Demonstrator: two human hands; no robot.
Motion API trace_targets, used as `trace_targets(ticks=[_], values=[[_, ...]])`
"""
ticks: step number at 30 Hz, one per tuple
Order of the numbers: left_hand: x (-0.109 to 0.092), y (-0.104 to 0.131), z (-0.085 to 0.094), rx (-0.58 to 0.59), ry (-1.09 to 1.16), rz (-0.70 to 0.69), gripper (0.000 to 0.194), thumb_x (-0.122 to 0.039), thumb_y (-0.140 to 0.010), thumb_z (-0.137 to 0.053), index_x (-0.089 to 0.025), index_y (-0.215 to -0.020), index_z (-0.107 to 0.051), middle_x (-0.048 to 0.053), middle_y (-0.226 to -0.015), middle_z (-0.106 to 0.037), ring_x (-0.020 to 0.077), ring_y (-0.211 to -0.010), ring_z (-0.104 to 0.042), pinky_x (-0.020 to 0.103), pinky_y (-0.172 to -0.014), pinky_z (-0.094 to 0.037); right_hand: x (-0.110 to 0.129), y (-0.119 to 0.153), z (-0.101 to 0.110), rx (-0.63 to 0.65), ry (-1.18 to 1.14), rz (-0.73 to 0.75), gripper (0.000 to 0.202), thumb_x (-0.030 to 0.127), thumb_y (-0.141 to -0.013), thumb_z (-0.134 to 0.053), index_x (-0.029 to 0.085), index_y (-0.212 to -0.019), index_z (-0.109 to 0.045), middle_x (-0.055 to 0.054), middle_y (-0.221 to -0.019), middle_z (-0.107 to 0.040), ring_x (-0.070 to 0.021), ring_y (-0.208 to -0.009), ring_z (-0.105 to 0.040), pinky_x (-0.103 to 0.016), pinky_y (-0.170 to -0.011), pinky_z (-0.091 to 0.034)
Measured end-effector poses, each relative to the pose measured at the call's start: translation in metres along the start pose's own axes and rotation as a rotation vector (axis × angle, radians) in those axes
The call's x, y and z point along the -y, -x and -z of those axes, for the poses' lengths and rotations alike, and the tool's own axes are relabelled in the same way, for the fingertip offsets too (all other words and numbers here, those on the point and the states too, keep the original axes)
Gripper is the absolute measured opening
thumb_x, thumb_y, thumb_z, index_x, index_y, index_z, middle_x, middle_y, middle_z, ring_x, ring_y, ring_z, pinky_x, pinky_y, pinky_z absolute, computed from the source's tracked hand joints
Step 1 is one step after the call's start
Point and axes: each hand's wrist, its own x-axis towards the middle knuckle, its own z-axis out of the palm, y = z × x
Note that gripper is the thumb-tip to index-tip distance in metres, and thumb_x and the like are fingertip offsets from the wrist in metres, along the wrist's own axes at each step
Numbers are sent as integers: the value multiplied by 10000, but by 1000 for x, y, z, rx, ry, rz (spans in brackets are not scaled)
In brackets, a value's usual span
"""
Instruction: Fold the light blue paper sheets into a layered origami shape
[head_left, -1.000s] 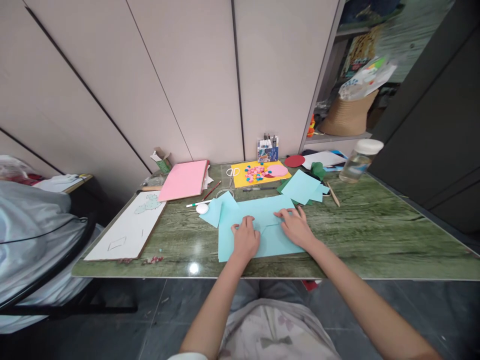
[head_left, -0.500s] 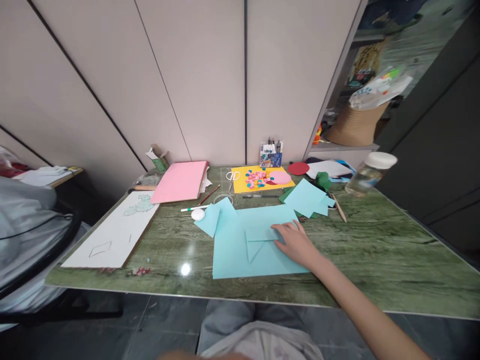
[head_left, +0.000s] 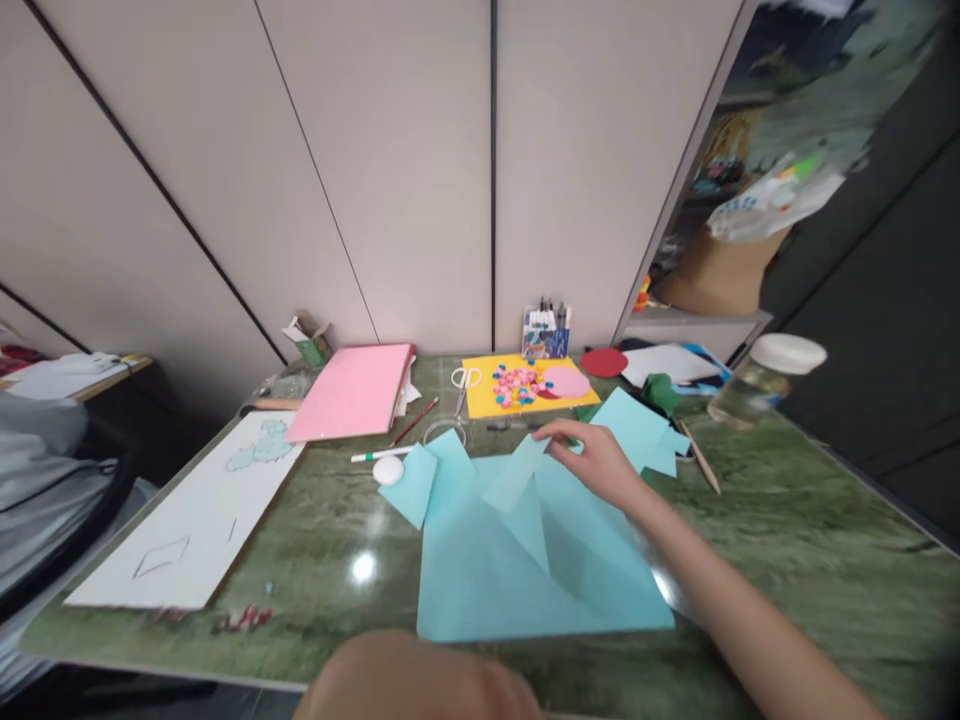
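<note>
My right hand (head_left: 592,458) pinches the top corner of a small folded light-blue paper (head_left: 517,474), which is raised at a slant over a large light-blue sheet (head_left: 480,590). My left hand (head_left: 416,682) is a blurred shape at the bottom edge, below the sheet; its fingers cannot be made out. Left of the sheet a white rounded object (head_left: 388,471) rests by a light-blue scrap (head_left: 412,487). More light-blue paper (head_left: 626,425) lies beyond my right hand.
A pink folder (head_left: 352,390) and a white board with drawings (head_left: 187,510) are on the left. Scissors (head_left: 463,380) lie beside a yellow sheet (head_left: 480,400) with pink and blue bits. A lidded jar (head_left: 765,385) stands right. Someone's grey sleeve (head_left: 37,480) shows at far left.
My right hand has lifted the small folded paper, which lay flat on the large sheet. My left hand has risen further into view. The whole view has tilted and moved closer.
</note>
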Motion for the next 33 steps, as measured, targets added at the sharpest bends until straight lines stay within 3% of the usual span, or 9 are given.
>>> trace_targets(ticks=[4, 6, 7, 11, 14, 20, 24, 29, 33], values=[[-15, -58, 37, -53, -1, -227, 338, -572, -784, -547, -260, -698, -643, 51, -761, -648, 214, -795, -632, 332, -717, -503, 21, -34, 10, -65, -282, 54, 241, 297, -821, -435, 208, -843, -658, -56, -910, -679, -209, -838, -628, -330, -713, -490], [-10, -91, 48, -182, -20, -270, 213, -428, -817, -588, -252, -930, -630, 42, -1029, -638, 215, -1016, -578, 335, -893, -451, 26, -45, 13, -71, -397, 62, 334, 371, -883, -363, 199, -819, -642, -68, -863, -663, -210, -800, -627, -343, -694, -493], [-6, -106, 51, -197, -32, -256, 265, -386, -820, -604, -246, -1045, -596, 50, -1172, -595, 225, -1145, -517, 343, -966, -407, 28, -49, 13, -69, -443, 59, 375, 409, -905, -340, 199, -811, -636, -68, -839, -654, -208, -780, -625, -346, -685, -494], [14, -143, 51, -47, -32, -177, 326, -400, -850, -566, -211, -1116, -567, 74, -1222, -582, 237, -1180, -509, 380, -1011, -381, 32, -54, 15, -49, -537, 29, 245, 458, -817, -598, 215, -808, -634, -37, -852, -643, -188, -806, -611, -319, -699, -484], [19, -145, 51, 8, -31, -144, 326, -389, -834, -610, -212, -1105, -571, 63, -1169, -596, 227, -1142, -522, 369, -1003, -378, 31, -52, 19, -23, -547, 4, 219, 402, -721, -735, 228, -822, -647, -24, -901, -647, -182, -855, -609, -312, -728, -482], [23, -142, 53, 83, -12, -75, 368, -369, -811, -667, -225, -1132, -557, 42, -1033, -611, 189, -963, -581, 325, -883, -442, 31, -51, 29, 35, -511, -21, 245, 380, -726, -731, 232, -912, -670, -45, -1023, -649, -191, -922, -614, -325, -758, -498], [24, -144, 54, 105, -19, -29, 314, -349, -817, -662, -207, -1083, -571, 11, -893, -591, 159, -876, -570, 282, -799, -439, 34, -50, 33, 64, -466, -36, 217, 357, -736, -718, 228, -907, -684, -40, -956, -652, -180, -852, -615, -298, -680, -495], [17, -140, 60, 144, -37, 8, 236, -319, -828, -643, -197, -1026, -601, 1, -891, -586, 116, -768, -539, 224, -667, -418, 36, -48, 36, 76, -410, -39, 200, 346, -758, -689, 225, -918, -687, -36, -914, -650, -168, -789, -609, -284, -625, -484], [14, -139, 64, 120, -62, -9, 183, -301, -833, -628, -196, -984, -630, 11, -925, -625, 137, -843, -568, 241, -735, -430, 34, -48, 35, 51, -348, -25, 194, 343, -766, -670, 227, -920, -692, -42, -928, -661, -184, -816, -610, -321, -685, -493]])
